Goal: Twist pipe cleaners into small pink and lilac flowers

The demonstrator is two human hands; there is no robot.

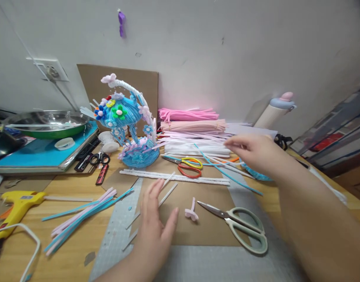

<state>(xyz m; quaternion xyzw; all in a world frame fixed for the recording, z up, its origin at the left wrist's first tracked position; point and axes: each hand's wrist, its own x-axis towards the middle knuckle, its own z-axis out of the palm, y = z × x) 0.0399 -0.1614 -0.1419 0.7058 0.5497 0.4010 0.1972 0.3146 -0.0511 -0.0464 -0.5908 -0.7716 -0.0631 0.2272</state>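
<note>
My left hand (155,231) hovers over a brown cardboard sheet (209,235), fingers spread and holding nothing, beside clear glue sticks (168,194). My right hand (252,150) reaches to the right end of the white pipe cleaners (194,147). Its fingertips are pinched together; anything between them is too small to make out. Between my hands on the cardboard lies a small pale pink flower with a stem (191,213). Large scissors with pale green handles (246,229) rest to its right, blades partly apart. Two long white fuzzy strips (180,178) lie across the cardboard's far edge.
A blue pipe-cleaner jellyfish ornament (124,113) stands at the back. Pink pipe cleaner bundles (188,114) lie by the wall. Small colourful scissors (188,166) sit before them. A yellow glue gun (19,203), loose pink and blue pipe cleaners (82,219) and a metal pan (47,121) are left.
</note>
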